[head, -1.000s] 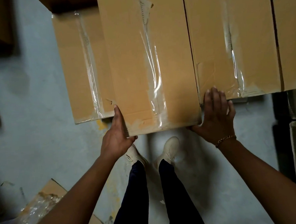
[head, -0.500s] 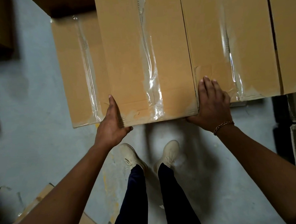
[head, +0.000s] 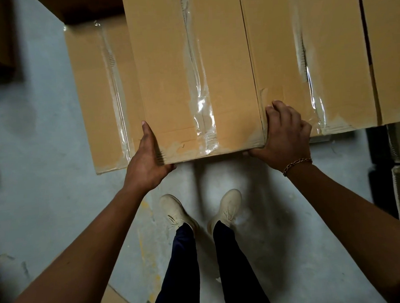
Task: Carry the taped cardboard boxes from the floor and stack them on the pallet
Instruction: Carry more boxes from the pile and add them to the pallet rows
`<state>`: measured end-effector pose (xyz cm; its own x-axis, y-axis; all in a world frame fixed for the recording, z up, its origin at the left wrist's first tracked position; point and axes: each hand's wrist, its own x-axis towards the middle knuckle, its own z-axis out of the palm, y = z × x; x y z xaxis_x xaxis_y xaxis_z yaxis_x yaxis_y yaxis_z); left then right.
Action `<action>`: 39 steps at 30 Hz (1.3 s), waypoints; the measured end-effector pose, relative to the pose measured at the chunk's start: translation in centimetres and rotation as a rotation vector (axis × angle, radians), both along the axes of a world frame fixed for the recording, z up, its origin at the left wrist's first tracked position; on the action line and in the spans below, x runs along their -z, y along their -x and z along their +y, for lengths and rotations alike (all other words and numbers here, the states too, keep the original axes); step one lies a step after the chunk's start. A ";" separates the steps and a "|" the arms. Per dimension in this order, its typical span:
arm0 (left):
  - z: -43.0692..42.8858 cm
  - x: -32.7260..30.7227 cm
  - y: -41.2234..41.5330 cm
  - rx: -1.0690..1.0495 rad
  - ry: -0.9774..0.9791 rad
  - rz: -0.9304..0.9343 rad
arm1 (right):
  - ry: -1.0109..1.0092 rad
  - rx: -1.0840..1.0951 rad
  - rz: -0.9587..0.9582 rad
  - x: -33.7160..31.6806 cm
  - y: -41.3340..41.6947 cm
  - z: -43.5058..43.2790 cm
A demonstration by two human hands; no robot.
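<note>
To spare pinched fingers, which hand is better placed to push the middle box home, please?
Probably left: the left hand cups the middle box at a free corner; the right hand abuts the neighbouring box.

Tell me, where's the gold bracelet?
In the head view, right of centre: the bracelet circles the right wrist, just below the right hand holding the box.

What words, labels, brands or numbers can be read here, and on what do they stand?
None can be read. The middle cardboard box, the box right of it and the lower box on the left show only plain brown faces and clear tape.
</note>
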<state>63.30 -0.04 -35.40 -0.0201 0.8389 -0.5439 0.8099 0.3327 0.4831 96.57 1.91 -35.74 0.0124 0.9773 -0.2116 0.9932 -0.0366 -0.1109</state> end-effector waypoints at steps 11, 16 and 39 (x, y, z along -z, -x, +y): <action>0.1 0.5 0.2 0.004 -0.012 -0.006 | -0.008 -0.001 -0.002 -0.1 0.0 0.2; 0.1 0.6 0.2 0.004 -0.005 -0.010 | 0.011 0.010 -0.008 -0.2 0.1 0.2; -2.3 -3.2 0.2 0.033 0.115 -0.001 | 0.397 -0.052 -0.062 -5.7 0.7 1.2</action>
<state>63.15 -2.30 -32.18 0.0073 0.7708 -0.6370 0.8210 0.3591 0.4439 95.89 3.11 -30.01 -0.0098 0.8197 -0.5727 0.9992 -0.0143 -0.0377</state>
